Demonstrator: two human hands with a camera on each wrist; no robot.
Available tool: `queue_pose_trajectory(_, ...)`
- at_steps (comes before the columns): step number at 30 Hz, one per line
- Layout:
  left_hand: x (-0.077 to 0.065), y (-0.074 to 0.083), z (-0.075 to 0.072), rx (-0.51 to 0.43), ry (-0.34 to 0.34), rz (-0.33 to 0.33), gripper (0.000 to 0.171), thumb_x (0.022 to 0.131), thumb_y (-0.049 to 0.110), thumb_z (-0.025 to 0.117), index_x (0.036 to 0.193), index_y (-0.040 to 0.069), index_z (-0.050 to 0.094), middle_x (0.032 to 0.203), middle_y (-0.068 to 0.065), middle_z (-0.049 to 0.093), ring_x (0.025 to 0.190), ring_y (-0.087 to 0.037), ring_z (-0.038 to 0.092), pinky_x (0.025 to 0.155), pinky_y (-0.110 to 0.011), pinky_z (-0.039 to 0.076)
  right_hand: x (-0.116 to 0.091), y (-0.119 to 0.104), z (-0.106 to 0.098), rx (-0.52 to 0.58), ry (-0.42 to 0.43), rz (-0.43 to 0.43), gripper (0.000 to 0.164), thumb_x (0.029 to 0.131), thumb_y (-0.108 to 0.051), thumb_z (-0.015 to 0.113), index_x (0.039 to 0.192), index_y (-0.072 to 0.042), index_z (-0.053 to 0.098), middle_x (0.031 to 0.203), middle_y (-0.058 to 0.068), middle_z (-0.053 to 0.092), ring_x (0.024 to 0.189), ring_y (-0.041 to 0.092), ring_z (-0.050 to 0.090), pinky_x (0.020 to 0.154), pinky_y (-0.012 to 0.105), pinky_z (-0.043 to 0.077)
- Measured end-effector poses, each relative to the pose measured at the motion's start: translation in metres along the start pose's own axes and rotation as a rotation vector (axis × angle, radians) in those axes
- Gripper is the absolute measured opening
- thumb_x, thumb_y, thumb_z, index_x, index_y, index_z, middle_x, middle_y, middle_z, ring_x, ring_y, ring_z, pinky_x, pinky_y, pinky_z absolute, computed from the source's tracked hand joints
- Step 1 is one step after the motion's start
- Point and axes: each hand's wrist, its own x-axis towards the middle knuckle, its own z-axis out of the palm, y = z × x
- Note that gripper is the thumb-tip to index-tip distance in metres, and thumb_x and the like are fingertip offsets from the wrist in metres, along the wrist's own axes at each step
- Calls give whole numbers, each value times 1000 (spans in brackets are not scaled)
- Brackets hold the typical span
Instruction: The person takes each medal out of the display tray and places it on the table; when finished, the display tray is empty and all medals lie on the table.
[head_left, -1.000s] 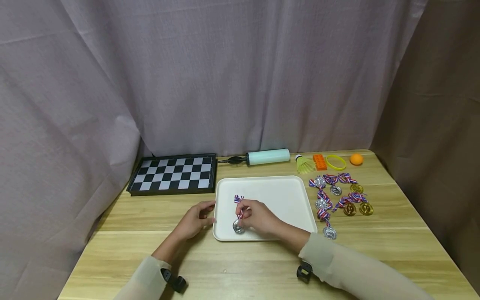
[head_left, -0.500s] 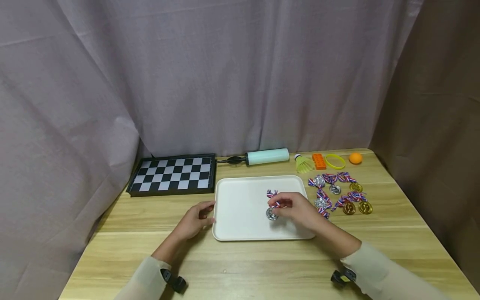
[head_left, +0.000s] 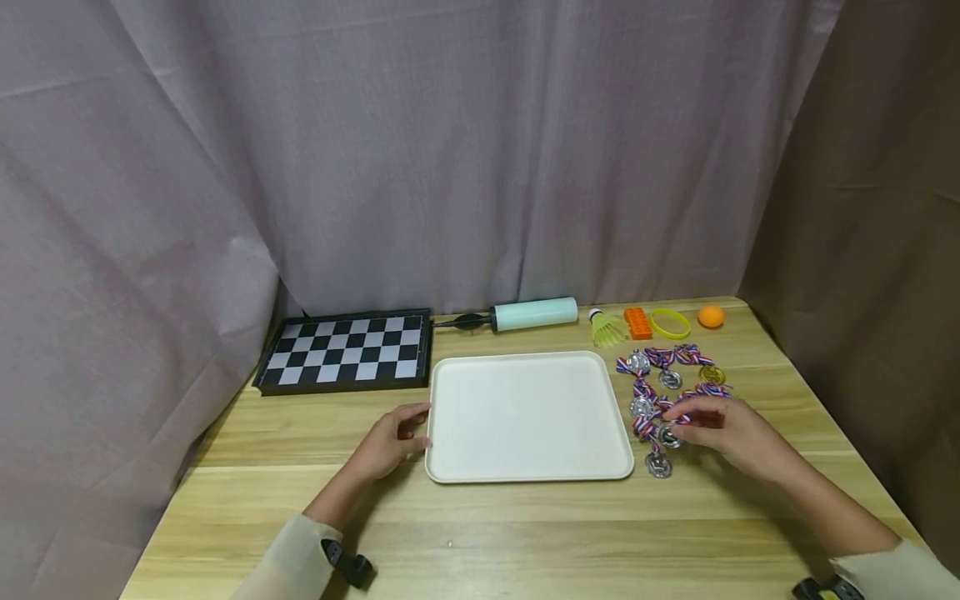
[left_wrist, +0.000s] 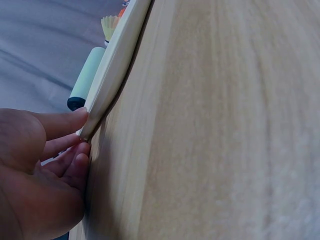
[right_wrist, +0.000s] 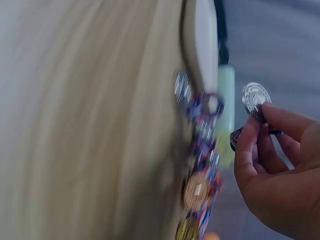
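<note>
My right hand (head_left: 738,437) pinches a silver medal (right_wrist: 256,97) between thumb and fingers; its striped red, white and blue ribbon (right_wrist: 236,139) hangs partly behind the fingers. In the head view the hand is right of the tray, over other medals. Below it lie silver medals (head_left: 658,465) with knotted ribbons, and a gold medal (head_left: 712,375) farther back. A bronze medal (right_wrist: 197,191) shows in the right wrist view, blurred. My left hand (head_left: 386,442) rests its fingertips against the left edge of the white tray (head_left: 528,417), which lies flat and bare.
Along the back of the wooden table (head_left: 480,533) lie a checkered board (head_left: 348,350), a pale green hand pump (head_left: 536,314), a yellow shuttlecock (head_left: 608,328), an orange building brick (head_left: 638,323), a yellow ring (head_left: 670,323) and an orange ball (head_left: 711,317). A grey curtain (head_left: 450,167) hangs behind.
My right hand has lifted the silver medal off the tray and carried it rightward, past the tray's edge to the other medals. The left hand and tray have stayed in place.
</note>
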Motion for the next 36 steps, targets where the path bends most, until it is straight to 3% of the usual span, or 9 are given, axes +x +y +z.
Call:
queue_pose_trajectory(5,0,1,0,7,-2,0,54,90,-2,76,141,0,60,131,-16,65,119,-30,60,101,-48,51,-13,27,-16,-80,-8,-2,19,94,-12,75,111,-4,75,111,10,72,87,0,58,69,23,52)
queue_pose_trajectory(13,0,-1,0,2,-2,1,53,90,-1,76,141,0,60,131,-17,65,119,-31,60,102,-49,51,-17,49,-17,-108,-102,7,17,93,-13,76,109,-7,76,106,7,73,85,1,57,67,24,49)
queue_pose_trajectory(20,0,1,1,1,4,-7,54,90,-2,76,141,0,60,131,-16,65,120,-31,60,102,-50,51,-15,54,-16,-116,-154,9,18,91,-14,77,108,-8,75,103,4,70,81,2,54,67,23,47)
queue_pose_trajectory(36,1,-1,2,7,11,-16,54,90,-3,75,141,1,60,132,-16,65,120,-31,60,102,-48,51,-19,51,-33,-120,-157,-68,24,94,-5,72,117,3,71,92,1,68,72,4,57,55,27,52)
